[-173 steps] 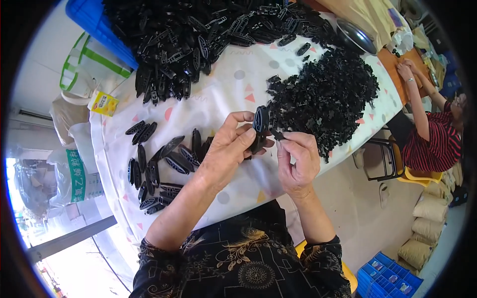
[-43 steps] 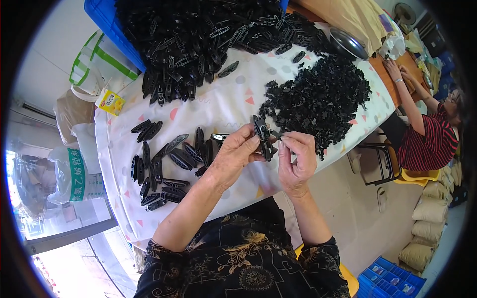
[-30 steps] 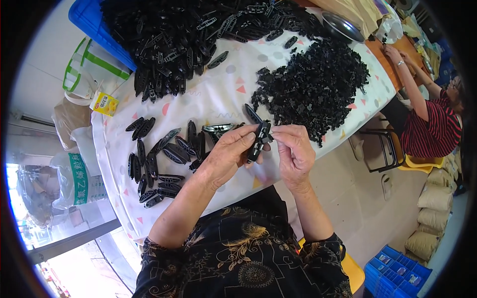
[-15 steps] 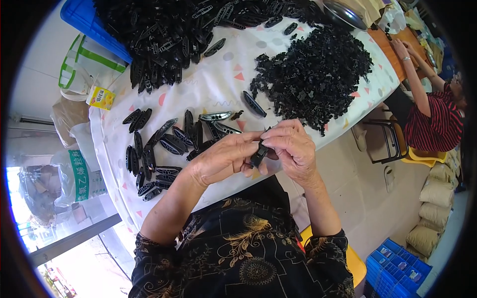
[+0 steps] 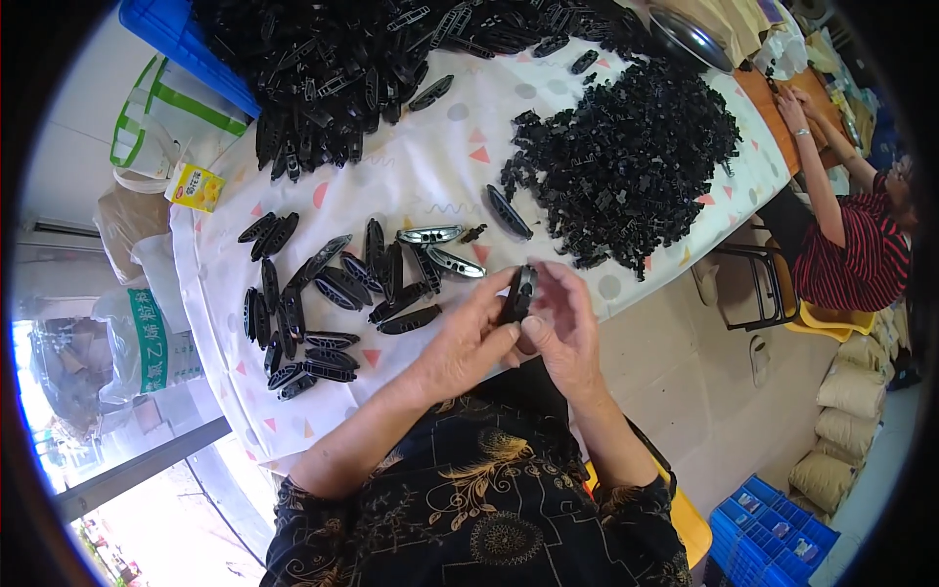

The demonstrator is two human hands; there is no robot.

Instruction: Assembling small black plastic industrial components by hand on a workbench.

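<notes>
Above the table's near edge, my left hand [image 5: 465,344] grips a black oval plastic part [image 5: 518,296] between thumb and fingers. The part stands tilted on its edge. My right hand [image 5: 567,347] curls round its other side, with the thumb pressed against its lower end; the fingertips behind it are partly hidden. To the left of my hands lie several loose long oval black parts [image 5: 342,286], some showing slots. One shiny part [image 5: 430,235] lies beyond my left hand, close to a tiny dark piece [image 5: 474,233]. Another single oval part [image 5: 508,211] rests farther off.
A heap of small black clips [image 5: 626,161] covers the table's right side. A bigger pile of oval parts [image 5: 323,78] fills the far left, beside a blue bin [image 5: 186,54]. A yellow box [image 5: 196,188] stands at the left edge. Another person [image 5: 846,235] sits at the right.
My hands have shifted slightly nearer to me. The right hand has turned, its thumb now at the part's lower end, and the part shows more upright. A long oval part beside my left hand is uncovered.
</notes>
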